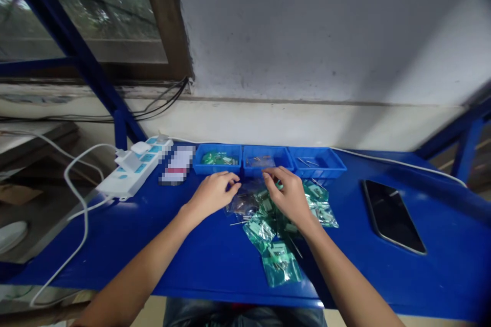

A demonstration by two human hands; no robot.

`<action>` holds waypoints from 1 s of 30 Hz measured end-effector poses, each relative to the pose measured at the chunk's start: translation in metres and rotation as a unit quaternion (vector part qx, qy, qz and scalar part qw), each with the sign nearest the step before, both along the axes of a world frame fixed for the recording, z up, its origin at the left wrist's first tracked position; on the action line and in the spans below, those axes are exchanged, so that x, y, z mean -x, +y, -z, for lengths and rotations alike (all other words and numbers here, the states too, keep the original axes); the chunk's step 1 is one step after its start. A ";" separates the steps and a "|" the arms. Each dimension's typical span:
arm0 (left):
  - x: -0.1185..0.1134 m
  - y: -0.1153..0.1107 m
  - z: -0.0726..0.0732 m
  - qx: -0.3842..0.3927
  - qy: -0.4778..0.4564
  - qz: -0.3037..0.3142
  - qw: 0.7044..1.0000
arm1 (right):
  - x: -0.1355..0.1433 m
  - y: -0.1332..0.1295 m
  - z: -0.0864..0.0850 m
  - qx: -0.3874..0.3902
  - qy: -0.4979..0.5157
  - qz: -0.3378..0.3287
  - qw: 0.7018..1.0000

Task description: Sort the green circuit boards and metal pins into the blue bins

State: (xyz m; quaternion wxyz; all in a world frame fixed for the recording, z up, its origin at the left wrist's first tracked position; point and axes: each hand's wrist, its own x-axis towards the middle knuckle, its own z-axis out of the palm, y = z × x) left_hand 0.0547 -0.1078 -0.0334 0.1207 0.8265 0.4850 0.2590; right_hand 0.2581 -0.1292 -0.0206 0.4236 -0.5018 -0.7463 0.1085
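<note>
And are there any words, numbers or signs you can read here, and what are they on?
None that can be read.
Pixelated item with a red band: blurred over, unreadable.
Green packets: too small to tell if anything is printed.
White power strip: no readable marking.
Black phone: dark screen, no readable text.

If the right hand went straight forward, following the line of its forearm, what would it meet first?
Probably the middle blue bin; the right hand overlaps its front edge in view, though depth is unclear.
</note>
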 end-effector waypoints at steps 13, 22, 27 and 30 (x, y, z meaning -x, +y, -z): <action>0.017 -0.012 -0.005 0.020 -0.203 -0.021 0.979 | 0.023 -0.010 -0.001 0.217 0.080 -0.052 0.972; -0.013 -0.033 -0.001 -0.061 -0.214 0.090 0.971 | 0.028 -0.009 0.001 0.296 0.357 -0.049 0.885; -0.009 -0.030 -0.001 -0.016 -0.232 0.056 0.971 | 0.024 -0.010 0.001 0.128 0.232 0.004 0.964; -0.007 -0.027 0.002 0.032 -0.290 0.026 0.956 | 0.024 -0.014 0.002 0.022 0.140 0.001 0.990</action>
